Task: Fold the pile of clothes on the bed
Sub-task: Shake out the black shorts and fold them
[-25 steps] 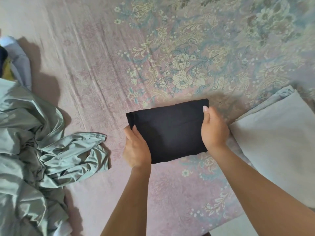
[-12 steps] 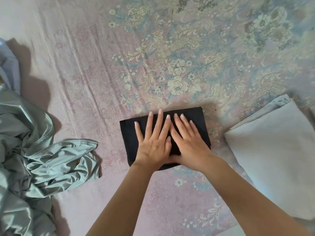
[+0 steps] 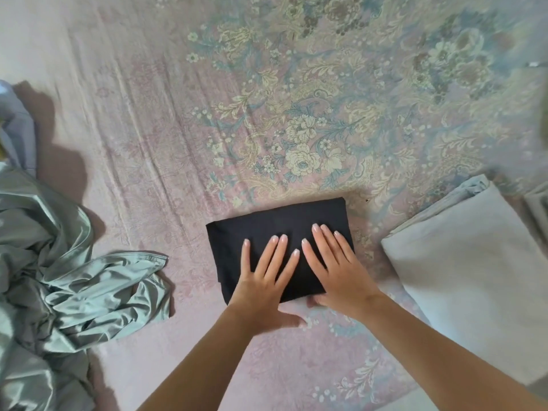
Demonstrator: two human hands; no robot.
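Black garment: folded to a flat rectangle, lies on the bedspread before me. Green satin pile: crumpled, unfolded, at my left. Grey folded piece: right.

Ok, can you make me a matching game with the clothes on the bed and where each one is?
Things:
1. black garment
2. green satin cloth
3. pale grey folded cloth
4. bedspread

Places or states:
A. crumpled in a heap on the left
B. lying under everything, with a flower pattern
C. folded, with the left hand and right hand pressing flat on it
D. folded, lying on the right

Pairs: 1-C, 2-A, 3-D, 4-B
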